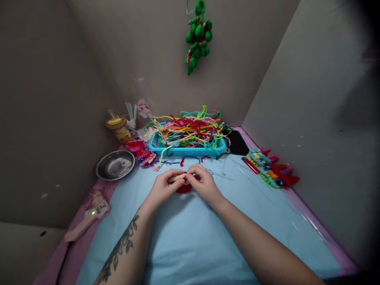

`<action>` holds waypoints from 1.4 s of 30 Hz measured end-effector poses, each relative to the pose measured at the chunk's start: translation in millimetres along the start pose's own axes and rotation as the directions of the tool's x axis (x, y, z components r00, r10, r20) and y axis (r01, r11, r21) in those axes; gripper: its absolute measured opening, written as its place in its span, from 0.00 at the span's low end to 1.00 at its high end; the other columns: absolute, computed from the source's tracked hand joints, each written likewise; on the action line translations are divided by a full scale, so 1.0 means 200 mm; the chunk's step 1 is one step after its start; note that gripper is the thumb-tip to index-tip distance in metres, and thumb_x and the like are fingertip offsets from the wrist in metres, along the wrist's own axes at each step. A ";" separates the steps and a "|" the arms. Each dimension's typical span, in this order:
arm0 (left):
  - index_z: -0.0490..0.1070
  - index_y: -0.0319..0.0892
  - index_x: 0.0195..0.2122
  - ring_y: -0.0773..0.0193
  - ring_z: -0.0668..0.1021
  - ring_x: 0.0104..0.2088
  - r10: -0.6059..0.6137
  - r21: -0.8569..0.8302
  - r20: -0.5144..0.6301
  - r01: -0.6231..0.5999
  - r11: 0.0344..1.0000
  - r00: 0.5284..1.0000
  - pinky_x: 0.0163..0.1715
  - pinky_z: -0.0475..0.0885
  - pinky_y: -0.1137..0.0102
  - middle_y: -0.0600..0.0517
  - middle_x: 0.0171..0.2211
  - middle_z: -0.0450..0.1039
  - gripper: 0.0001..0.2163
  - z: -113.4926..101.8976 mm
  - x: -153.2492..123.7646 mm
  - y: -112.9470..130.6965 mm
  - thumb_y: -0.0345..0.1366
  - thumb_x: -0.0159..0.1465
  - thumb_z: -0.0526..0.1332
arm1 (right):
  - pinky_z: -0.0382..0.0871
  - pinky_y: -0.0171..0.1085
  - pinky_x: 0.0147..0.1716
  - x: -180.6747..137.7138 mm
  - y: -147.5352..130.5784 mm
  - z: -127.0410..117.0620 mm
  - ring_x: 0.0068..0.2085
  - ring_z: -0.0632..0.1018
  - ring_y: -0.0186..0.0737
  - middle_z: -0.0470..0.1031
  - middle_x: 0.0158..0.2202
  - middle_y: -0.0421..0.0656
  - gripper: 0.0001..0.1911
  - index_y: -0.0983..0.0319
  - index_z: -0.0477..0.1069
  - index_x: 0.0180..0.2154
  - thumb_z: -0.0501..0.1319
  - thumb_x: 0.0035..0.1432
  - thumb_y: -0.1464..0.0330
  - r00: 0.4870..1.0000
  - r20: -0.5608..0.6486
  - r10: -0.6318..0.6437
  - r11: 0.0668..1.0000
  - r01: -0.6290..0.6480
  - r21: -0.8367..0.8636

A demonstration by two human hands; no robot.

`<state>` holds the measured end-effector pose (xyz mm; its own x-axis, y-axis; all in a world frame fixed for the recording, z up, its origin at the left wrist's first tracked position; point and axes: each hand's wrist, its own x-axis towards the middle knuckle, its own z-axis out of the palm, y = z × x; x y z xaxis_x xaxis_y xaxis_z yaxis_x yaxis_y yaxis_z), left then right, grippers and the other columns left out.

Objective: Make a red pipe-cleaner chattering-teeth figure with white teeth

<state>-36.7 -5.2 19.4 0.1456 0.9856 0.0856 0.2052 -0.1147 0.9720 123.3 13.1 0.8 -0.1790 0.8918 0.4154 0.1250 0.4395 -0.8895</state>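
Both of my hands meet over the middle of the blue-covered table. Pinched between the fingers of my left hand (166, 184) is a small red and cream fuzzy craft piece (184, 188), its red part hanging below the fingertips. My right hand (204, 183) closes on the same piece from the other side, thumb and fingers at its cream strip. Fingers cover much of it, so its full shape is hidden. Just beyond the hands lie short pipe cleaner pieces (190, 159) in blue and red.
A blue tray (187, 152) heaped with colourful pipe cleaners stands at the back. To the left are a metal bowl (103, 168), a glue gun (89, 217) with a green light, and a cup (118, 128). Fuzzy crafts (270, 168) and a black phone (237, 142) lie right.
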 end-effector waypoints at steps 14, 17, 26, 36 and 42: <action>0.76 0.39 0.37 0.59 0.81 0.34 0.001 0.007 -0.046 0.000 1.000 0.999 0.35 0.76 0.68 0.46 0.35 0.80 0.13 -0.01 -0.01 -0.01 0.40 0.54 0.65 | 0.67 0.33 0.32 0.01 -0.01 0.00 0.36 0.71 0.37 0.66 0.33 0.42 0.06 0.61 0.68 0.26 0.58 0.56 0.69 0.999 0.027 0.017 1.000 -0.018 0.009; 0.75 0.38 0.38 0.59 0.81 0.33 -0.025 -0.056 -0.059 0.022 0.998 0.998 0.35 0.76 0.68 0.46 0.34 0.80 0.13 -0.01 -0.01 -0.02 0.40 0.54 0.65 | 0.67 0.34 0.34 0.00 -0.02 0.00 0.37 0.71 0.37 0.66 0.33 0.42 0.06 0.61 0.69 0.27 0.58 0.57 0.69 0.999 0.035 -0.007 1.000 0.006 0.018; 0.74 0.38 0.31 0.65 0.77 0.28 -0.027 0.085 0.002 0.027 0.996 1.000 0.30 0.71 0.73 0.50 0.28 0.78 0.08 -0.09 0.00 -0.03 0.38 0.55 0.64 | 0.66 0.40 0.45 0.04 0.09 -0.08 0.47 0.70 0.41 0.66 0.46 0.44 0.20 0.58 0.64 0.47 0.60 0.50 0.73 0.970 0.234 0.065 0.993 -0.041 -0.108; 0.73 0.37 0.30 0.67 0.74 0.26 -0.032 0.276 0.118 -0.002 0.961 0.993 0.27 0.67 0.75 0.52 0.25 0.74 0.06 -0.09 0.01 -0.07 0.35 0.57 0.59 | 0.58 0.44 0.54 0.03 0.18 -0.04 0.53 0.66 0.44 0.64 0.49 0.46 0.26 0.60 0.63 0.48 0.59 0.44 0.79 0.906 0.423 0.019 0.988 0.048 -0.147; 0.73 0.39 0.30 0.66 0.74 0.27 0.018 0.406 0.122 -0.066 0.912 0.992 0.28 0.67 0.74 0.52 0.26 0.74 0.06 -0.07 0.02 -0.09 0.32 0.57 0.57 | 0.57 0.43 0.55 0.03 0.18 -0.04 0.53 0.66 0.43 0.64 0.50 0.46 0.27 0.59 0.63 0.48 0.58 0.44 0.80 0.905 0.425 0.036 0.988 0.030 -0.149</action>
<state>-52.9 2.3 5.7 0.2661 0.9610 0.0759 0.5699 -0.2203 0.7916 135.1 35.6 -26.5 -0.5717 0.7772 0.2630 0.2633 0.4774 -0.8383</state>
